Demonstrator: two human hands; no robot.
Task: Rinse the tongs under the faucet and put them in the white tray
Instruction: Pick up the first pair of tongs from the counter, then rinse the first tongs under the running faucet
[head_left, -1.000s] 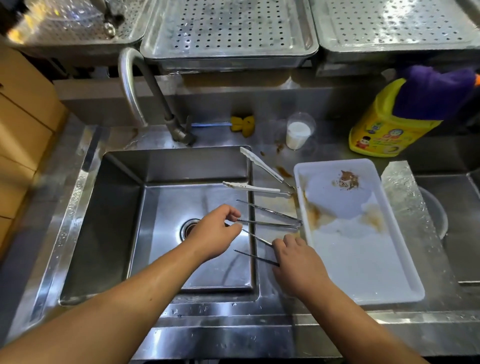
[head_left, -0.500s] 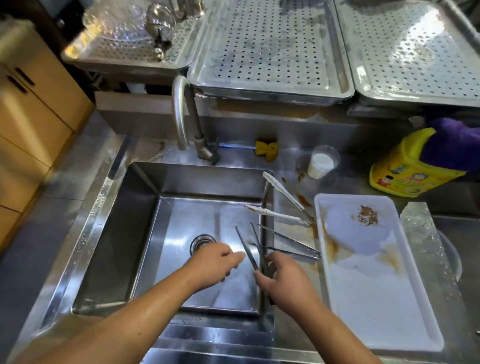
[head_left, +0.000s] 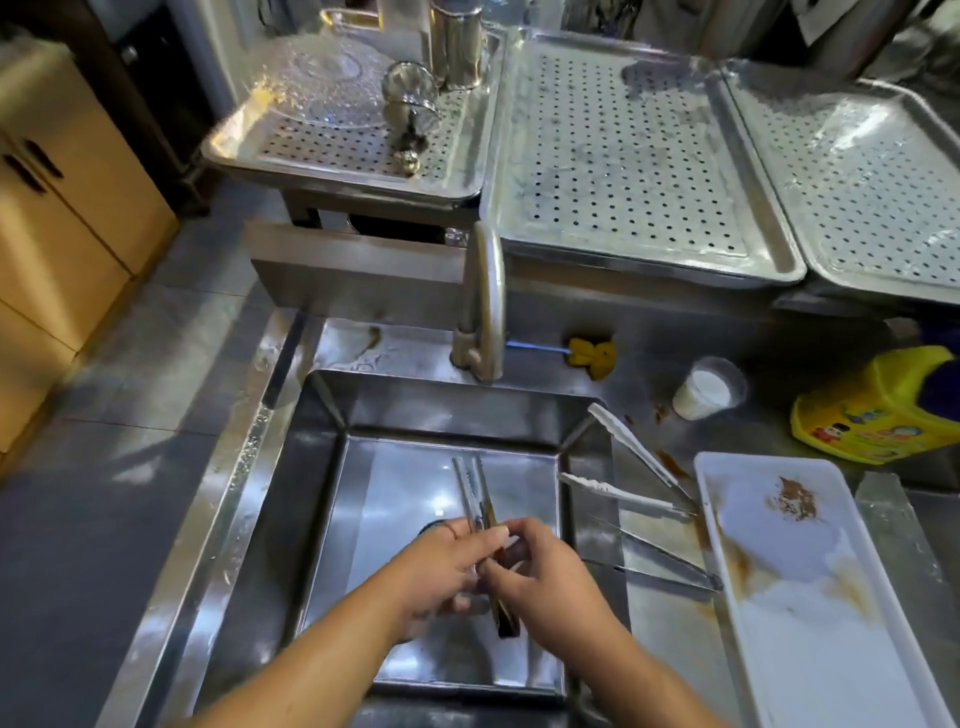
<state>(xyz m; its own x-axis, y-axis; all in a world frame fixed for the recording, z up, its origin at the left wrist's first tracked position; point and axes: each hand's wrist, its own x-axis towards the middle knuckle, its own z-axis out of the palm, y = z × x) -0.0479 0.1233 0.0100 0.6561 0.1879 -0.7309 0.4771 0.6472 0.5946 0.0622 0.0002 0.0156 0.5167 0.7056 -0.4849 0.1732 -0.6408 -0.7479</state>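
Head view: your left hand and right hand both gripped tongs over the sink, frame centre.

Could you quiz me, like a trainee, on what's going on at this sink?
1. True or false: water is running from the faucet.
2. Which hands grip the tongs over the sink? A) left hand only B) right hand only C) both
3. Fill in: the white tray has brown ____ on it.

Key: 1. False, no stream shows. 2. C. 3. Stains.
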